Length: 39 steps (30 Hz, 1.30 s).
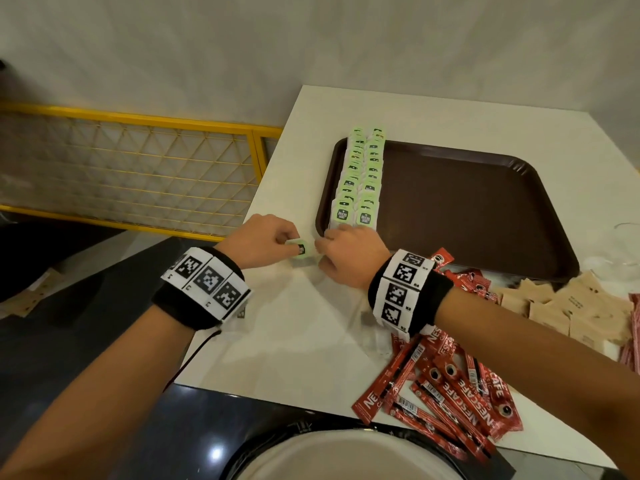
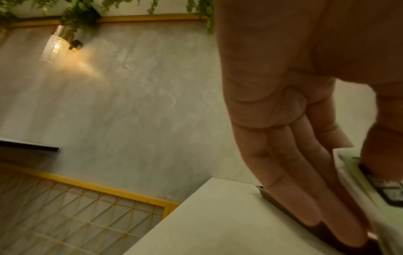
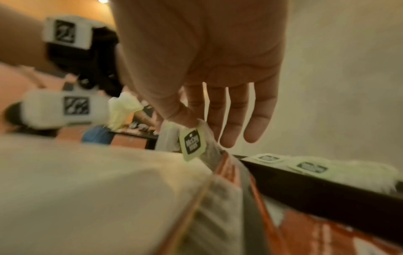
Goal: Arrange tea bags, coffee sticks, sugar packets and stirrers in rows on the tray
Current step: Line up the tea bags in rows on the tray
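At the near left corner of the brown tray (image 1: 467, 209), I am holding a green-tagged tea bag (image 1: 300, 250) in my left hand (image 1: 263, 241), thumb and fingertips pinching its tag just off the tray's edge above the white table (image 1: 277, 341). In the left wrist view the bag's green tag with its black logo is lying against my outstretched fingers (image 2: 305, 181), my thumb pressing on it. My right hand (image 1: 346, 254) is meeting it from the other side; in the right wrist view my thumb and forefinger are pinching a second tea bag tag (image 3: 193, 144) with the bag hanging below it, while the other three fingers are hanging straight and spread.

On the tray, two rows of tea bags (image 1: 360, 174) are running along the left side from the near rim to the far rim, green tags overlapping. The rest of the tray's floor is showing bare brown.

Red Nescafe coffee sticks (image 1: 446, 386) are lying heaped on the table under and beside my right forearm, near the tray's front edge. Brown paper sugar packets (image 1: 571, 310) are lying in a loose pile to the right of them. A yellow-framed lattice partition (image 1: 131, 168) is standing beyond the table's left edge.
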Available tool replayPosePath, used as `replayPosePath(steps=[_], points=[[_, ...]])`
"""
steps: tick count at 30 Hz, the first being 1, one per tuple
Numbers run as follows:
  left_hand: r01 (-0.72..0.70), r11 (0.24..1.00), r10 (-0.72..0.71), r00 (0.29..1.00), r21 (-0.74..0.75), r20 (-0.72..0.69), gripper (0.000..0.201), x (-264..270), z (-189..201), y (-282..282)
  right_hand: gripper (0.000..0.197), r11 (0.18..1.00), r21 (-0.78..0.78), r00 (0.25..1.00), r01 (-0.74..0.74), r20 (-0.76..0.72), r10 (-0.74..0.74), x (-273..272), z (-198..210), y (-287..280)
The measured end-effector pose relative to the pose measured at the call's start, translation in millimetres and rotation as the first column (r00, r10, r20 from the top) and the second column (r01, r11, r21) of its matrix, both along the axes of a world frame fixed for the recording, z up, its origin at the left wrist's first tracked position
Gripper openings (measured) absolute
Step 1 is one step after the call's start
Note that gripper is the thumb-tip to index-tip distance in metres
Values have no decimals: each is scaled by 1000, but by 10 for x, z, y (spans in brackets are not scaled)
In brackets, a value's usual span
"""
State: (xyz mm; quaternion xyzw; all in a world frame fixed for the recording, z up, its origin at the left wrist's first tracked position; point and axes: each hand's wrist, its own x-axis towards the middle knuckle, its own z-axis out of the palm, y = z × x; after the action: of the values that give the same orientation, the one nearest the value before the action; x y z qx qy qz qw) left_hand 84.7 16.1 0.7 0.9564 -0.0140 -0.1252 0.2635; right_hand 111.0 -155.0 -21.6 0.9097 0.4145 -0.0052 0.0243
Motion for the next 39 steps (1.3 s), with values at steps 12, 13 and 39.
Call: replayPosePath(steps=[12,13,39], points=[[-47,934,70,996,-354,54,9,137,-31,-126,10,626,455,612,634,-789,-46,400,238,-325],[-45,924,74,995,-378,60,9,155,-30,-150,11,606,454,582,653,-813,-18,406,248,-325],[48,947,-57,998,-318,-17,21,671,91,-360,22,835,221,707,504,-661,-252,767,272,-454]])
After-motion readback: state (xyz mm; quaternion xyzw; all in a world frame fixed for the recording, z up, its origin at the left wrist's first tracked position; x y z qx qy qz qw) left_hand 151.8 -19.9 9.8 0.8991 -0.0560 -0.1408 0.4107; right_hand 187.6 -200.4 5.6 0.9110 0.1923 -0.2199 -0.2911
